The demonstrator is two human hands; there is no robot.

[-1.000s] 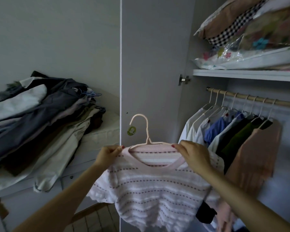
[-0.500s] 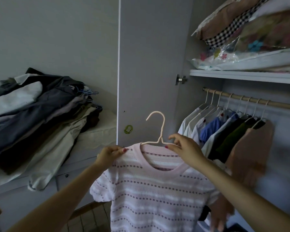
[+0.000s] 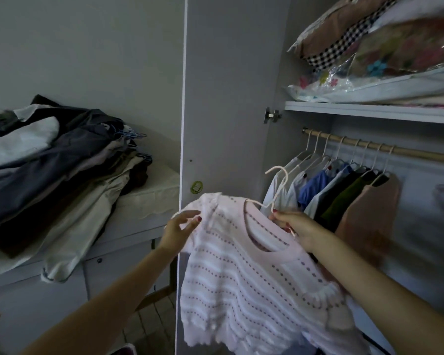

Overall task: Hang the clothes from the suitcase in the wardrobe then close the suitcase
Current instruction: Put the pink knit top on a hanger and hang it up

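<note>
My left hand (image 3: 182, 228) has let go of the sweater's shoulder since a moment ago and now sits with fingers spread and loose, just touching the puffed sleeve at nine o'clock of the garment, while my right hand (image 3: 291, 225) has slid to the hanger's neck and pinches it there, fingers curled round the wire and collar together. The hanger (image 3: 277, 187) has swung: its hook, which faced me squarely before, now tips toward one o'clock, aimed at the rail (image 3: 405, 152) inside the wardrobe. I read that as the sweater being seated well enough on the hanger, so the next step is probably a one-handed carry up to the rail. The sweater (image 3: 244, 275) hangs at the centre of my view, in front of the open wardrobe door (image 3: 231, 98), well below the rail. It is a soft open knit, white and pale pink in wavy bands dotted with small holes, with a ribbed pink collar and a scalloped hem; it drapes limp and light. The hanger is thin, cream and smoothly curved, matching those already on the round wooden rail. At nine o'clock a slumped pile of clothes (image 3: 51, 175), greys and beiges, lies heaped on a white cabinet (image 3: 149, 201)
</note>
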